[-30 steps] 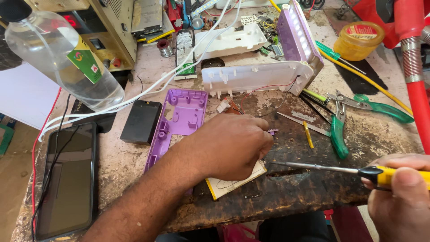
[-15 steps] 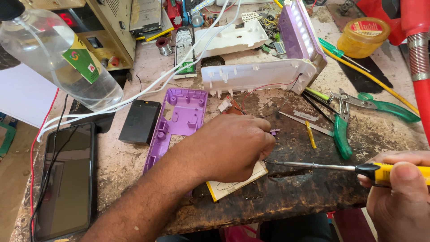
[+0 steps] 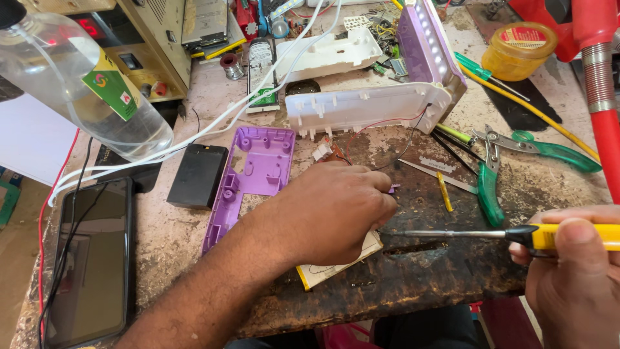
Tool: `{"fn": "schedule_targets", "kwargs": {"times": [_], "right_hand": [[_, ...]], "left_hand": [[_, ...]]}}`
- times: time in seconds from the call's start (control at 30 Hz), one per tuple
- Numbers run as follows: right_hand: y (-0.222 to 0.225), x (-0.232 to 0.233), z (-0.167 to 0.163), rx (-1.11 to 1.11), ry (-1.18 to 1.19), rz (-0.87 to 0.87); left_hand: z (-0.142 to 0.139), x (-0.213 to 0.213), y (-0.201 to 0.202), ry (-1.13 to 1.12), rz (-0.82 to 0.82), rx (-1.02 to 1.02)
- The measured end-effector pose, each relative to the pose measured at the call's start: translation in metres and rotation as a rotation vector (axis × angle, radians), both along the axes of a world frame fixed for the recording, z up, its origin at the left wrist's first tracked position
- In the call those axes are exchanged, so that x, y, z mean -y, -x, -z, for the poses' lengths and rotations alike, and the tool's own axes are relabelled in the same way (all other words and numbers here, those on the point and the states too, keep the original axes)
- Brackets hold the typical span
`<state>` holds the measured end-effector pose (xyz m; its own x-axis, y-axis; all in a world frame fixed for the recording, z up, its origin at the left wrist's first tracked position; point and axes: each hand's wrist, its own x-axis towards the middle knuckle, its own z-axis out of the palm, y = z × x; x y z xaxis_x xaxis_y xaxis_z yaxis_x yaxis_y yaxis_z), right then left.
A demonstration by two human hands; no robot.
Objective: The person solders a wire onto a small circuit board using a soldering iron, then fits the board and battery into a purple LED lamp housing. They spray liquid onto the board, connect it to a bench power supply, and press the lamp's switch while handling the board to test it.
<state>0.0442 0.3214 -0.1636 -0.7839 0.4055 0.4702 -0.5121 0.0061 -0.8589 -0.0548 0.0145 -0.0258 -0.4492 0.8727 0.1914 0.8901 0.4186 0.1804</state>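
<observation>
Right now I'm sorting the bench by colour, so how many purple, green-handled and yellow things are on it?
Purple: 2, cover, lamp housing
Green-handled: 2, pliers, cutters
Yellow: 2, screwdriver in right hand, jar
Total: 6

This is a small electronics repair workshop: a scarred, stained desk (image 3: pixel 194 232) crowded with green-handled pliers (image 3: pixel 489 187), a solder spool (image 3: pixel 230 64), a bench power supply (image 3: pixel 152 39), loose wires and opened plastic lamp housings (image 3: pixel 361 106).
</observation>
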Motion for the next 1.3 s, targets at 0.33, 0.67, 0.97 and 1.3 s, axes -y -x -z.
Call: {"fn": "schedule_targets", "kwargs": {"times": [0.33, 0.67, 0.97, 1.3], "right_hand": [[-0.001, 0.011, -0.015, 0.055, 0.03, 0.019], [0.003, 0.014, -0.018, 0.032, 0.034, 0.033], [0.002, 0.02, -0.025, 0.064, 0.006, 0.07], [0.004, 0.021, -0.03, 0.083, -0.009, 0.085]], "left_hand": [[0.001, -0.002, -0.003, -0.023, 0.006, -0.04], [0.003, -0.002, -0.003, -0.036, 0.006, -0.046], [0.005, -0.003, -0.005, -0.006, 0.008, -0.072], [0.005, -0.005, -0.005, -0.036, 0.027, -0.11]]}}
